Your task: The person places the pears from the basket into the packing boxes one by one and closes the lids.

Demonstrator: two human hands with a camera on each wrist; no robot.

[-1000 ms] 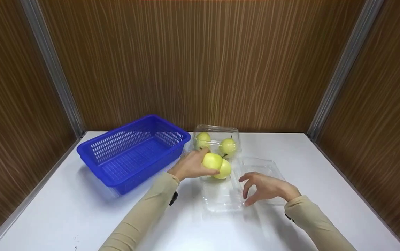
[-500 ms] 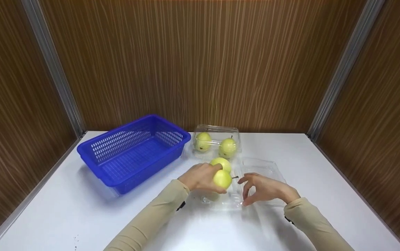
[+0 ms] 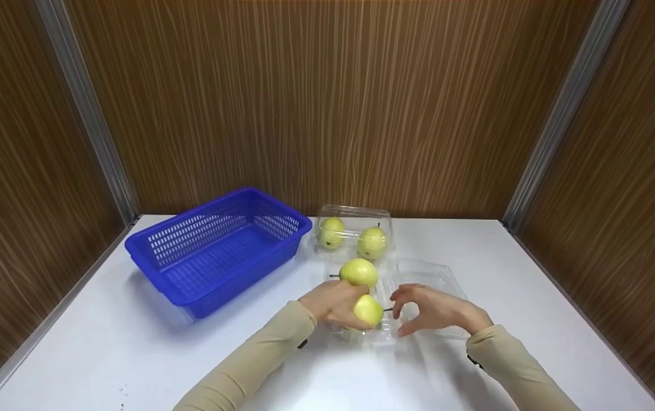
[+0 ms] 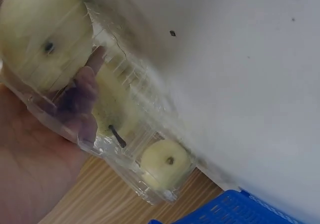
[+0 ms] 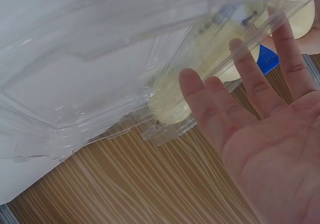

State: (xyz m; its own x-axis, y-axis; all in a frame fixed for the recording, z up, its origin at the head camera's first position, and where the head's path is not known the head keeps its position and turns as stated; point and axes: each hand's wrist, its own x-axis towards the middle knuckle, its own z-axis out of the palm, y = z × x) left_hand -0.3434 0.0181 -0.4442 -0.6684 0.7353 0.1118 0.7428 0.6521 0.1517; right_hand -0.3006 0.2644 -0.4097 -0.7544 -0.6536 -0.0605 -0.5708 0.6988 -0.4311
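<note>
My left hand (image 3: 339,303) grips a yellow-green pear (image 3: 368,311), its stem to the right, low in the near part of a clear plastic clamshell (image 3: 388,334). Just behind it in the same half sits another pear (image 3: 358,273), stem pointing left. The left wrist view catches the held pear (image 4: 45,39) through the clear wall. At the clamshell's right side, my right hand (image 3: 439,308) is bent in a loose C over the lid (image 3: 436,274), which lies open to the right. Spread fingers (image 5: 255,84) rest along the plastic edge in the right wrist view.
A second clear clamshell (image 3: 356,212) with two pears (image 3: 332,233) stands behind, near the back wood-grain wall (image 3: 327,114). On the left is a blue perforated basket (image 3: 219,251) with nothing in it. White tabletop (image 3: 150,354) extends in front.
My left hand has come forward, toward the person, and lowered its pear into the near part of the clamshell. The pear behind it is now more exposed. My right hand has barely moved.
</note>
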